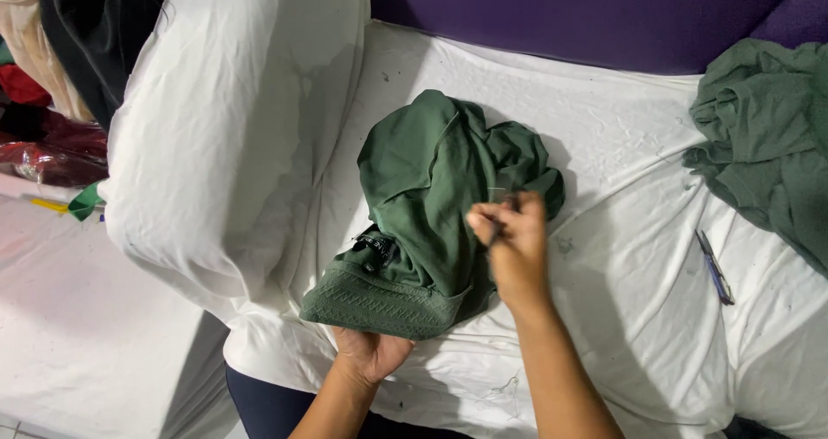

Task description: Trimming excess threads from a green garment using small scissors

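Observation:
A dark green garment (431,189) lies bunched on a white sheet (604,146), its ribbed hem (379,305) toward me and a small black label (373,247) near the hem. My left hand (371,353) grips the hem from underneath, palm up. My right hand (509,241) hovers over the cloth with fingers pinched on a thin needle-like thing; a fine thread shows just above the fingertips.
A second green cloth heap (768,146) lies at the right. A pen-like tool (715,268) rests on the sheet near it. A white cushion (233,120) rises at the left, with dark and red clothes (52,146) beyond. A purple wall (586,12) runs behind.

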